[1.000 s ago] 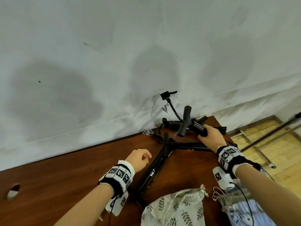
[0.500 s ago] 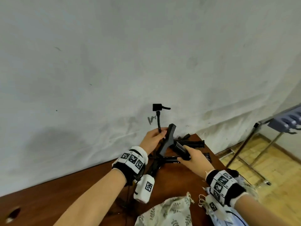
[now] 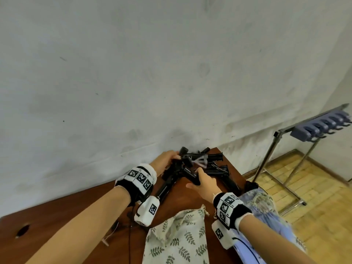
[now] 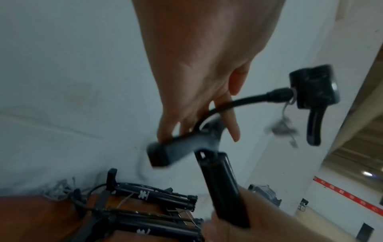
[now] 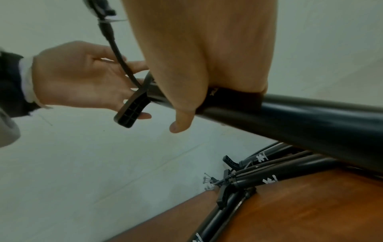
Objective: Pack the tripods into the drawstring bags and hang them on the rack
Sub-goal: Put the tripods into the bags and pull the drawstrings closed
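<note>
A black tripod (image 3: 190,175) is lifted off the pile at the table's far right corner. My right hand (image 3: 196,180) grips its thick tube (image 5: 311,121). My left hand (image 3: 174,156) lies with straight fingers (image 4: 232,127) against the short black handle bar (image 4: 178,147) at the tripod's top. A bendy black neck runs between those fingers to a black clamp (image 4: 313,88). Other folded tripods (image 3: 219,170) lie on the brown table (image 3: 76,210). A leaf-print drawstring bag (image 3: 177,237) lies near me, and a blue floral bag (image 3: 264,204) sits under my right forearm.
A metal rack (image 3: 322,126) with a row of blue hooks stands on the wooden floor to the right of the table. A grey wall runs along the table's far edge. The table has a small hole (image 3: 22,229) at the left.
My left hand left the table and reached the tripod's top. The right hand kept its grip and raised the tripod off the pile. The view swung right, showing the rack.
</note>
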The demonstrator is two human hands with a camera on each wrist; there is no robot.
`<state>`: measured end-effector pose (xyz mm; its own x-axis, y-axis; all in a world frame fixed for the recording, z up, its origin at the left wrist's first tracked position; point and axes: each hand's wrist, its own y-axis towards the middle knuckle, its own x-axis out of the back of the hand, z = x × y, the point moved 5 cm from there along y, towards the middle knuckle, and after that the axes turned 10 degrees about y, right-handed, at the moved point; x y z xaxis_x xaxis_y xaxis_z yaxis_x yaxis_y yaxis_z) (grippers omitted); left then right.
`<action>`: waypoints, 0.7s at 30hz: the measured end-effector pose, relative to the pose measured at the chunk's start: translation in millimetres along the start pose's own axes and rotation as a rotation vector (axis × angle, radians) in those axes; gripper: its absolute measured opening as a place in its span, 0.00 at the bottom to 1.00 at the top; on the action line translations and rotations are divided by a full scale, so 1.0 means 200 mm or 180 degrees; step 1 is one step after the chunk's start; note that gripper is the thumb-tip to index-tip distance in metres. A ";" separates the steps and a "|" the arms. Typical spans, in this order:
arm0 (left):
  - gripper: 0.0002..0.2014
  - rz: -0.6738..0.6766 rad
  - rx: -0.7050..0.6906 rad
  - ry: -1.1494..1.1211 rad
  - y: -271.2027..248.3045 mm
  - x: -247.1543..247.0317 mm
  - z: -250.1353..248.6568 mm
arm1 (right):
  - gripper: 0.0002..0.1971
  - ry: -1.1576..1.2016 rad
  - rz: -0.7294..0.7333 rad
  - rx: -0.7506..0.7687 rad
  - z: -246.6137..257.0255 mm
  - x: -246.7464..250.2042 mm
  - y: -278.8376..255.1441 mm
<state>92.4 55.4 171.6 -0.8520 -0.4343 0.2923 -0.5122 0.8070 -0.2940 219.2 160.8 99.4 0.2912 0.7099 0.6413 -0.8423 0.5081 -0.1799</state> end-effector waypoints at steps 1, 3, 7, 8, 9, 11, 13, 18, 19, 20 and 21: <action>0.18 -0.0206 -0.0182 0.0338 -0.01 -0.01 -0.02 | 0.20 -0.0003 -0.0102 0.0059 0.03 0.01 0.01; 0.16 -0.0610 -0.0620 0.1241 -0.03 -0.05 -0.05 | 0.18 -0.0071 -0.0363 0.0173 0.09 0.04 0.01; 0.11 -0.1854 -0.1227 0.2200 -0.11 -0.09 -0.13 | 0.16 0.0103 -0.0445 0.0407 0.17 0.08 0.02; 0.08 -0.2191 -0.1366 0.2212 -0.14 -0.09 -0.15 | 0.18 0.0282 -0.0328 0.0487 0.19 0.08 0.02; 0.05 -0.2459 -0.1469 0.2247 -0.17 -0.09 -0.17 | 0.20 0.0540 -0.0187 0.0542 0.21 0.08 0.01; 0.13 -0.2842 -0.1585 0.2262 -0.19 -0.11 -0.19 | 0.22 0.1067 0.0040 0.0597 0.23 0.08 -0.01; 0.22 -0.3162 -0.1610 0.2016 -0.22 -0.10 -0.22 | 0.22 0.1355 0.0056 0.0588 0.25 0.09 -0.03; 0.33 -0.3335 -0.0894 0.1305 -0.24 -0.05 -0.23 | 0.21 0.1982 -0.0175 0.0655 0.26 0.15 -0.06; 0.31 -0.3011 -0.0694 0.1035 -0.22 -0.07 -0.21 | 0.22 0.2037 -0.0122 0.0718 0.27 0.15 -0.07; 0.28 -0.2629 -0.0543 0.0818 -0.20 -0.10 -0.18 | 0.23 0.2058 -0.0010 0.0817 0.29 0.16 -0.08; 0.25 -0.2239 -0.0492 0.0671 -0.17 -0.13 -0.17 | 0.24 0.2038 0.0124 0.0931 0.32 0.16 -0.09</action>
<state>135.3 51.9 205.8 -0.2824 -0.7951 0.5368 -0.8940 0.4210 0.1533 214.0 143.4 170.6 0.3923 0.9181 0.0572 -0.9188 0.3881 0.0717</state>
